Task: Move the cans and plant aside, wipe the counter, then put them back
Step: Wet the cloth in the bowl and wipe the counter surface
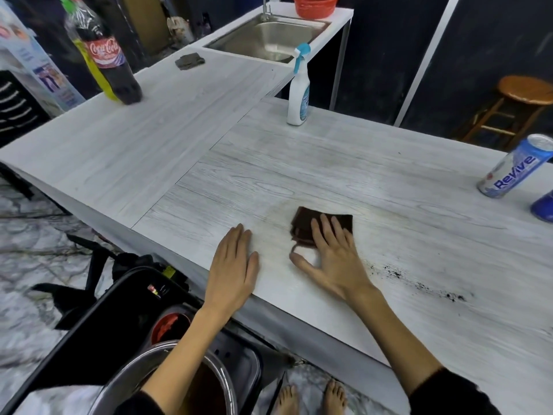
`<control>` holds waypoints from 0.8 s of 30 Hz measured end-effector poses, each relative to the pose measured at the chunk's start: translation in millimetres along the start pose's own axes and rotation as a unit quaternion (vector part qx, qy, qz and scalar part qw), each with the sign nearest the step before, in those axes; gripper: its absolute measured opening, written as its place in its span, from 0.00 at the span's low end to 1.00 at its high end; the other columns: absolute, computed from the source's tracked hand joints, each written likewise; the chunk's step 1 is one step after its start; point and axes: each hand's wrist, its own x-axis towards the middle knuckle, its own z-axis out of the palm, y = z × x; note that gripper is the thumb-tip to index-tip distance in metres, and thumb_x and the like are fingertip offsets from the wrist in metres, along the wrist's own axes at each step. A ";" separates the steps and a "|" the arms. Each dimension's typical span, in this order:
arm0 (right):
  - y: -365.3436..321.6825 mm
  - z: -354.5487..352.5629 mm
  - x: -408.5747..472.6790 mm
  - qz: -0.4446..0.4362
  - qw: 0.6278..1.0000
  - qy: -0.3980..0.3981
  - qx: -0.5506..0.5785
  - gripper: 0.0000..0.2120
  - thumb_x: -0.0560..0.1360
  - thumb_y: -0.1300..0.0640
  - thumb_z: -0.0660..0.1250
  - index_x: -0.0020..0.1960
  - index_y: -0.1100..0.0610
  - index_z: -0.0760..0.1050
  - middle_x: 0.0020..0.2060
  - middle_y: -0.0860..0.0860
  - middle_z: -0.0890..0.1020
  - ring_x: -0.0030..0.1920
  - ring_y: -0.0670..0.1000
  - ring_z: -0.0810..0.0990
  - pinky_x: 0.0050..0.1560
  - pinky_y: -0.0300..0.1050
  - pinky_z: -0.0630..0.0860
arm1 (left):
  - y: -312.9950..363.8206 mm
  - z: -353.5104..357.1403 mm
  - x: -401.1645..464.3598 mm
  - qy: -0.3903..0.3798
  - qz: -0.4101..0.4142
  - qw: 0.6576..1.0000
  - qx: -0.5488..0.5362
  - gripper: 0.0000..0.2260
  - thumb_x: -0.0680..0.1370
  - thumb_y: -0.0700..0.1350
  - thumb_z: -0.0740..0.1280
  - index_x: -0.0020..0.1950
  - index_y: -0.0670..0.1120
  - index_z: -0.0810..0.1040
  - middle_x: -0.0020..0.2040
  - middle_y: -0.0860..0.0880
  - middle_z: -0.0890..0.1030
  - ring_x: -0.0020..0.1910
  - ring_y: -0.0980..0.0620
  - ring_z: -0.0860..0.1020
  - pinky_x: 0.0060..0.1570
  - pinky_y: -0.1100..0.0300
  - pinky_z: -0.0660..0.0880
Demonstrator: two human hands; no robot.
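**Wipe step in hand, soil patch not yet reached**

Nearest: left hand [233,265] lies flat on the worktop [389,181] at its near edge, fingers straight and holding nothing; looks like bracing. Just to its right, right hand [332,253] presses a folded dark brown cloth [308,224] onto the worktop, fingers [329,226] straight on top of it, thumb spread off to the side on bare surface. Not curled round the cloth, just pushing down on it.

Right of the right wrist: a scatter of dark crumbs [419,283], soil-like, running along the worktop. Cloth sits near it but apart.

Further right, at the frame edge: a tall Revive can [514,166] standing, and just beside it a dark blue can [543,206], only partly in frame. Both well apart from the cloth, so the cans read as already moved aside. Plant not in view; cannot tell where it is.

Far: spray bottle [299,91] at the back edge, cola bottle [107,55] on the left wing of the worktop, a second grey cloth [189,61] near the sink [269,37].

Judgement: middle step, wiping. Next move likely calls for sweeping the cloth rightward across the crumbs, keeping flat pressure, and gathering them rather than smearing or flicking them off the edge. Cans and plant go back only after that.
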 end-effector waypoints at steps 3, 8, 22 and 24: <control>-26.5 10.3 -5.6 -0.055 0.998 -0.026 -0.001 0.50 0.75 0.22 0.47 0.85 0.53 0.44 0.84 0.51 0.43 0.84 0.51 0.37 0.83 0.55 0.40 | -0.9 0.3 -0.5 -0.002 0.001 1.000 0.005 0.24 0.87 0.51 0.53 0.81 0.42 0.62 0.82 0.44 0.60 0.82 0.48 0.56 0.81 0.50 0.52; 0.4 22.5 -79.9 -0.145 0.989 -0.011 0.000 0.45 0.78 0.23 0.49 0.85 0.49 0.45 0.85 0.47 0.44 0.83 0.47 0.38 0.82 0.53 0.43 | -4.8 2.4 -0.5 0.000 0.008 1.000 0.009 0.24 0.87 0.52 0.52 0.81 0.42 0.61 0.83 0.45 0.60 0.82 0.48 0.55 0.81 0.50 0.52; -30.4 15.4 11.8 -0.118 0.993 -0.022 -0.009 0.40 0.81 0.33 0.52 0.85 0.50 0.43 0.85 0.50 0.45 0.84 0.50 0.39 0.83 0.55 0.41 | -2.5 1.8 0.6 0.005 0.011 1.000 0.003 0.25 0.86 0.51 0.51 0.80 0.42 0.63 0.82 0.44 0.61 0.82 0.48 0.57 0.81 0.50 0.54; -20.7 17.8 -20.6 -0.152 0.988 -0.021 0.003 0.39 0.81 0.34 0.52 0.85 0.49 0.44 0.85 0.48 0.45 0.83 0.47 0.37 0.83 0.52 0.40 | -3.7 1.5 0.5 0.003 0.011 1.000 0.003 0.25 0.86 0.52 0.49 0.81 0.42 0.63 0.82 0.45 0.61 0.82 0.49 0.56 0.81 0.50 0.54</control>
